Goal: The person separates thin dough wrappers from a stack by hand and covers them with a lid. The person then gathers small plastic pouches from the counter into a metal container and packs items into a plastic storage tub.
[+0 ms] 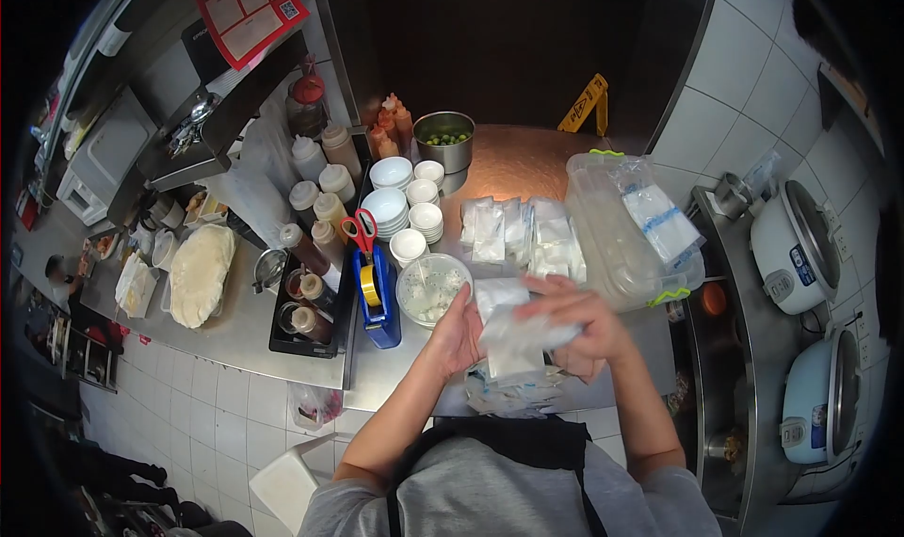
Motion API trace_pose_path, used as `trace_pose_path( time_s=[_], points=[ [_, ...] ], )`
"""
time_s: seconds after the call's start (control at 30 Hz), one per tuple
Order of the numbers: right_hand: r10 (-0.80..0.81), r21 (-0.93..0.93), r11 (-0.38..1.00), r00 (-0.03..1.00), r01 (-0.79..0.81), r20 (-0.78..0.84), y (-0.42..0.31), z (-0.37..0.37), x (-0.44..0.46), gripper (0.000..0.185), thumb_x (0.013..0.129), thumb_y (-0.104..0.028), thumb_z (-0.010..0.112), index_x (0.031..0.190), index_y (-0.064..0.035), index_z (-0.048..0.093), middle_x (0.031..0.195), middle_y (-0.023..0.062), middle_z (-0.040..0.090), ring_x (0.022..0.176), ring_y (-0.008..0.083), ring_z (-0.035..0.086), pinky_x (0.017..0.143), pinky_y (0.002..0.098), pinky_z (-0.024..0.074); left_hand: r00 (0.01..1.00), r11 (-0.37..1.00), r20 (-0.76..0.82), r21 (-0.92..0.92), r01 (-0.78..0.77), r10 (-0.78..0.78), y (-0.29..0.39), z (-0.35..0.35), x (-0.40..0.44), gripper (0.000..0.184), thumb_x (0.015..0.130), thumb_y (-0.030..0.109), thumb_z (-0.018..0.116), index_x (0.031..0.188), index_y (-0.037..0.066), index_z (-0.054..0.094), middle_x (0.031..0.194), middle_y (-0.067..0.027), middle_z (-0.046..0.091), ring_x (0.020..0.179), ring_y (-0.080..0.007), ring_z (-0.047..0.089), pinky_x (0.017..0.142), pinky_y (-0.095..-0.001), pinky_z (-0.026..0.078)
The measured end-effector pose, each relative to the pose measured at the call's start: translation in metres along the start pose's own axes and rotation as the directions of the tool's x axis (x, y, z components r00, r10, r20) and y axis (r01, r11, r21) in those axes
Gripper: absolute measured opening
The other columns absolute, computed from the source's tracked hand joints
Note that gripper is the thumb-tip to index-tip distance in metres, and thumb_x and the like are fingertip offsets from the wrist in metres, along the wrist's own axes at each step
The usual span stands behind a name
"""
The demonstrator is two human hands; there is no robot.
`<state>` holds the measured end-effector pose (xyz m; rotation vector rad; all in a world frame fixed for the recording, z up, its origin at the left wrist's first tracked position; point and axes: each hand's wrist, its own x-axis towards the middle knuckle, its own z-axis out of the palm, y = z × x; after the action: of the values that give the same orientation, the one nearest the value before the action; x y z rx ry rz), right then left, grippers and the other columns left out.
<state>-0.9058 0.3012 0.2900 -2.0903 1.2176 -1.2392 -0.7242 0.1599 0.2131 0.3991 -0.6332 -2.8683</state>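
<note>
My left hand point(458, 335) is beside a round clear tub point(434, 289) with white, green-flecked contents, its fingers at the edge of a white packet point(501, 297). My right hand point(586, 325) is blurred by motion, its fingers curled round a pale plastic bag point(527, 339) in front of my chest. Below both hands lies a pile of clear packets point(513, 394) at the counter's near edge. Rows of small white packets point(523, 236) lie just beyond my hands. What the fingertips pinch is partly hidden.
A blue tape dispenser point(380, 316) with red scissors point(361, 228), stacked white bowls point(384, 209) and sauce bottles point(303, 198) stand left. A clear plastic box point(612, 245) is on the right. A metal pot point(443, 142) stands at the back.
</note>
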Motion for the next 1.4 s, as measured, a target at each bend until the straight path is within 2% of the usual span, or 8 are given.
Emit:
trace_pose_path(
  time_s=[0.2,0.3,0.4,0.53,0.7,0.83,0.93,1.4],
  points=[
    [0.111,-0.096,0.991,0.984,-0.098,0.143,-0.027,0.011,0.006,0.02,0.066,-0.008,0.061,0.082,-0.0104,0.073,0.12,0.0161,0.063,0.127,0.0356,0.049,0.11,0.0527,0.0178,0.994,0.948,-0.062,0.312,-0.064,0.087,-0.007,-0.004,-0.002,0.04,0.093,0.022,0.058,0.127,0.003,0.046,0.116,-0.0149,0.061,0.105,-0.0236,0.063,0.085,-0.0359,0.055],
    [-0.01,0.127,0.992,1.0,0.006,0.028,-0.034,-0.017,0.001,0.027,0.072,-0.01,0.064,0.098,-0.0067,0.07,0.118,0.0167,0.064,0.115,0.0351,0.058,0.106,0.0511,0.0296,0.981,0.95,-0.115,0.289,-0.118,0.157,-0.007,-0.014,0.001,0.038,0.09,0.009,0.062,0.125,0.003,0.047,0.112,-0.0121,0.062,0.097,-0.0213,0.066,0.081,-0.0339,0.057],
    [0.483,0.866,0.475,0.869,-0.158,-0.107,-0.032,-0.015,-0.02,0.039,0.08,-0.01,0.063,0.118,-0.0053,0.061,0.113,0.0124,0.065,0.113,0.0255,0.06,0.095,0.0394,0.0439,0.917,0.88,-0.186,0.4,-0.257,0.352,-0.016,-0.017,0.008,0.036,0.093,0.015,0.058,0.125,0.003,0.047,0.115,-0.012,0.061,0.097,-0.0207,0.065,0.081,-0.0337,0.056],
    [0.73,0.716,0.615,0.581,-0.329,-0.36,0.003,0.046,-0.001,0.047,0.088,-0.013,0.063,0.129,0.0029,0.047,0.107,0.0113,0.064,0.096,0.0162,0.06,0.087,0.0263,0.0466,0.9,0.927,-0.248,0.208,-0.312,0.359,-0.026,-0.008,0.018,0.04,0.098,0.027,0.051,0.127,0.002,0.043,0.119,-0.011,0.058,0.104,-0.0185,0.059,0.084,-0.0328,0.052],
    [0.488,-0.114,0.758,0.674,-0.642,-0.554,0.058,0.095,-0.01,0.052,0.09,-0.018,0.063,0.133,0.0019,0.042,0.13,0.0162,0.047,0.116,0.022,0.048,0.094,0.0327,0.0413,0.883,0.816,-0.13,0.461,-0.349,0.451,-0.034,-0.003,0.019,0.042,0.093,0.016,0.061,0.126,0.001,0.042,0.118,-0.0099,0.057,0.103,-0.0156,0.057,0.082,-0.0306,0.051],
    [0.629,0.495,0.767,0.634,-0.409,-0.451,0.05,0.079,-0.014,0.069,0.088,-0.023,0.066,0.144,-0.0074,0.028,0.14,0.0165,0.036,0.126,0.026,0.041,0.101,0.0381,0.0366,0.754,0.711,-0.201,0.544,-0.444,0.625,-0.018,0.001,0.026,0.033,0.092,0.009,0.059,0.122,0.003,0.047,0.107,-0.0082,0.064,0.086,-0.0149,0.064,0.071,-0.029,0.055],
    [0.615,0.941,0.328,0.736,0.088,-0.283,0.04,0.069,-0.019,0.08,0.087,-0.03,0.067,0.148,-0.0132,0.018,0.144,0.013,0.033,0.13,0.0256,0.038,0.105,0.0408,0.0343,0.546,0.566,-0.17,0.373,-0.735,0.82,0.015,0.032,0.023,0.029,0.094,0.008,0.056,0.12,0.002,0.047,0.111,-0.0094,0.062,0.093,-0.0165,0.064,0.079,-0.0306,0.054],
    [0.786,0.916,0.395,0.488,0.076,-0.38,0.05,0.004,-0.079,0.054,0.081,-0.002,0.066,0.13,-0.0004,0.044,0.12,0.0122,0.057,0.111,0.0243,0.057,0.095,0.0416,0.0492,0.958,0.76,0.287,0.619,-0.199,0.017,0.005,-0.041,0.034,0.041,0.101,0.025,0.042,0.125,-0.007,0.052,0.13,-0.0158,0.054,0.12,-0.0206,0.052,0.101,-0.03,0.04]
  ],
)
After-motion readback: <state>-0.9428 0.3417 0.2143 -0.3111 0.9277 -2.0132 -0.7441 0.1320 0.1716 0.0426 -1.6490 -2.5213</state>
